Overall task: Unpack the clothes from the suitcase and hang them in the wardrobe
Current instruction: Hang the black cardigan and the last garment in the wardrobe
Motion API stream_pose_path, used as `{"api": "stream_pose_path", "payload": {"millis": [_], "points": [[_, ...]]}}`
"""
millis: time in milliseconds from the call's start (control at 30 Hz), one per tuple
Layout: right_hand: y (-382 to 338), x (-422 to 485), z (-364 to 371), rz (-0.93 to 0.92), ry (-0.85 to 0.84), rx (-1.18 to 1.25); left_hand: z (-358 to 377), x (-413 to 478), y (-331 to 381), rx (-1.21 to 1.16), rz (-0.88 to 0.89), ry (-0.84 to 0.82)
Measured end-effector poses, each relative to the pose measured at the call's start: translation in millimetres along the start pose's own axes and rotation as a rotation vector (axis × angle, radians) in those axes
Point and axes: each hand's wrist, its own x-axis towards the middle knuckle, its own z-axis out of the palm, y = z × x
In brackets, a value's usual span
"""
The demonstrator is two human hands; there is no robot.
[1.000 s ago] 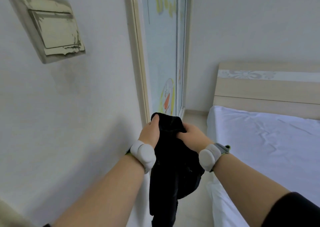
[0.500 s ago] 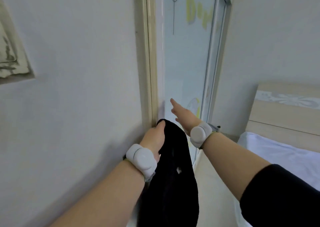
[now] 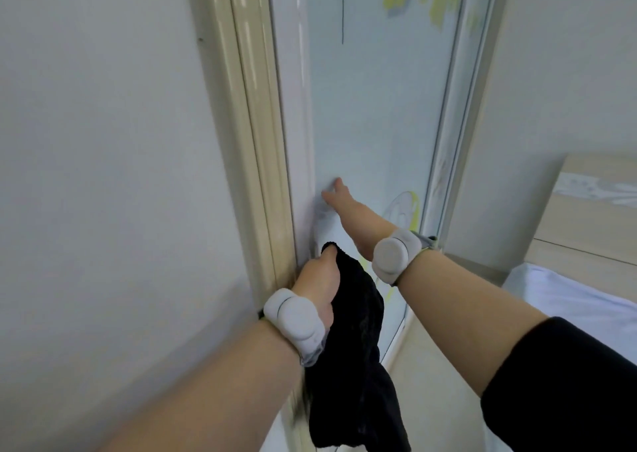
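Note:
A black garment (image 3: 358, 355) hangs down from my left hand (image 3: 319, 281), which grips its upper edge close to the beige door frame (image 3: 262, 162). My right hand (image 3: 348, 206) is stretched forward with fingers apart, its fingertips touching the pale frosted sliding wardrobe door (image 3: 372, 113) near its left edge. That hand holds nothing. The wardrobe's inside and the suitcase are out of view.
A plain white wall (image 3: 103, 175) fills the left. At the right stand a light wooden headboard (image 3: 593, 217) and a bed with a white sheet (image 3: 565, 296). A strip of pale floor (image 3: 431, 393) runs between the wardrobe and the bed.
My right hand let go of the black garment and reached forward onto the wardrobe door. The left hand keeps the garment alone. My view swung left and closer to the door.

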Motion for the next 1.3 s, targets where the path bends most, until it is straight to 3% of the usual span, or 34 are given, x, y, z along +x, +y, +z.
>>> {"api": "stream_pose_path", "payload": {"millis": [133,400,833,1067,1300], "points": [[-2,8,9,0.107,0.073,0.171,-6,-9,1,0.011,0.003,-0.026],[13,37,4,0.101,0.158,0.3,-9,-9,1,-0.016,0.02,0.004],[64,94,-87,0.112,0.139,0.205,44,28,48,-0.082,0.13,0.28],[62,116,-111,-0.24,0.155,-0.041,67,50,87,-0.145,0.266,0.523],[76,131,-117,-0.243,0.241,-0.072,57,53,109,-0.094,0.334,0.594]]}}
